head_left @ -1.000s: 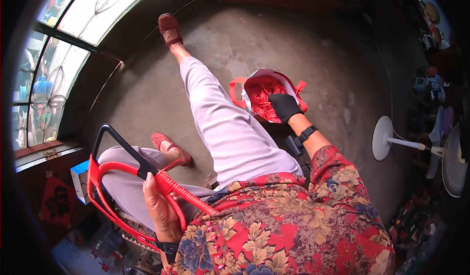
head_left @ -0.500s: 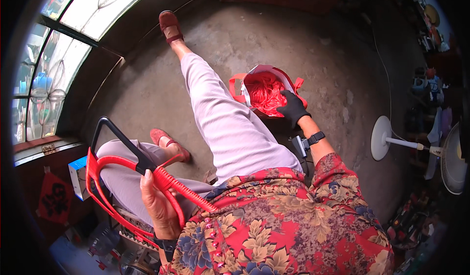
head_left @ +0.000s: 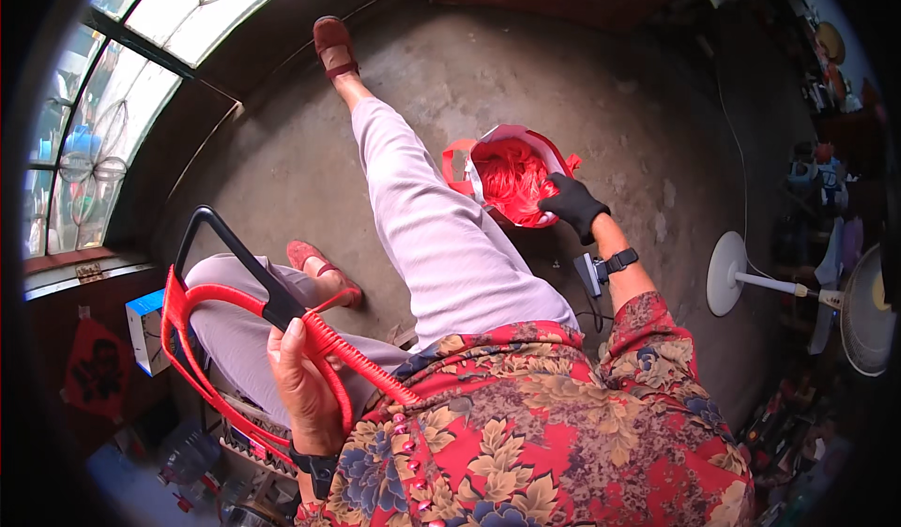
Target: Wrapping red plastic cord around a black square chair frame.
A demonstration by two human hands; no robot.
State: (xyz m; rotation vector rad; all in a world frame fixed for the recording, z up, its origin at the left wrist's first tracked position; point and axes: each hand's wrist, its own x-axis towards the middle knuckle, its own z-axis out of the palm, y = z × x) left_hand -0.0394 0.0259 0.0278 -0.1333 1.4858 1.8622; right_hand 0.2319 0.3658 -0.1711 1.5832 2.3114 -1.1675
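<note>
My bare left hand point(head_left: 305, 386) is closed round a black frame point(head_left: 223, 231) wrapped in red cord point(head_left: 343, 344), held over my left thigh. Tight red coils cover the part by my thumb, and a loose strand stands up from them. Long red bands point(head_left: 202, 381) curve down the frame's left side. On my right hand point(head_left: 574, 208) is a black glove with bare fingertips. Its fingers are bent together at the right side of an open bag point(head_left: 532, 133), on the tangled red strands point(head_left: 507, 175) inside; the exact grip is partly hidden.
A white standing fan point(head_left: 727, 274) lies or leans at the right, its cable running along the concrete floor point(head_left: 648, 142). My legs stretch across the middle. A blue and white box point(head_left: 145, 330) stands left of my knee, below a window point(head_left: 108, 142). Clutter lines the right wall.
My right hand has drawn back slightly to the right from the bag's mouth, fingers more bent. The left hand and the wrapped frame stay nearly the same; the whole view has shifted a little.
</note>
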